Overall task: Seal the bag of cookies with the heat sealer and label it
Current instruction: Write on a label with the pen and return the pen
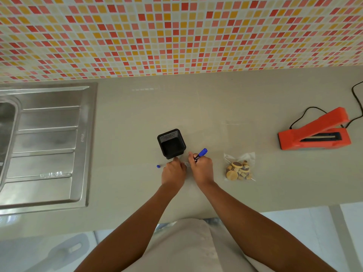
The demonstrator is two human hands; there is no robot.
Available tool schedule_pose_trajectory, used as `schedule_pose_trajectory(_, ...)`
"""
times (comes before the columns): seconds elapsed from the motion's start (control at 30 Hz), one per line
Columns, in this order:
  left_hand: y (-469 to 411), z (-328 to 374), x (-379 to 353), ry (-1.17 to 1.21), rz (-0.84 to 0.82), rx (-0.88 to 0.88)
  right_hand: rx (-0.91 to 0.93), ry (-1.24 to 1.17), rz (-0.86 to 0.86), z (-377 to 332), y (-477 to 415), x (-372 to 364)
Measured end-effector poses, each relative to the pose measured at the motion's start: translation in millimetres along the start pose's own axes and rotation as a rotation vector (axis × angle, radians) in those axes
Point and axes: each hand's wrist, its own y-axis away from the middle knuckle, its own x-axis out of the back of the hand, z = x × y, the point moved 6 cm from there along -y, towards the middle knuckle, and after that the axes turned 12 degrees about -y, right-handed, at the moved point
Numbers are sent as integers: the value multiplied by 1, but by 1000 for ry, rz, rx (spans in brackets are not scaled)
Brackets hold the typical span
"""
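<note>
A clear bag of cookies (238,168) lies on the counter, right of my hands. My right hand (202,166) grips a blue marker (200,154) with its tip down on a small white label (187,164). My left hand (173,168) rests fisted on the counter, pressing at the label's left edge. The marker's blue cap (158,166) lies just left of my left hand. The orange heat sealer (314,132) stands at the right with its lid raised.
A black mesh pen holder (171,143) stands just behind my hands. A steel sink with drainboard (47,146) fills the left side. The sealer's black cord (357,99) runs off to the right. A tiled wall backs the counter; the counter's front edge is near my body.
</note>
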Motion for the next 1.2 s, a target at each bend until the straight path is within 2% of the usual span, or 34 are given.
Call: schedule_pose_trajectory(1.2,0,0,0,10,-17,-2,-32,-42,-5,-3,7,-1)
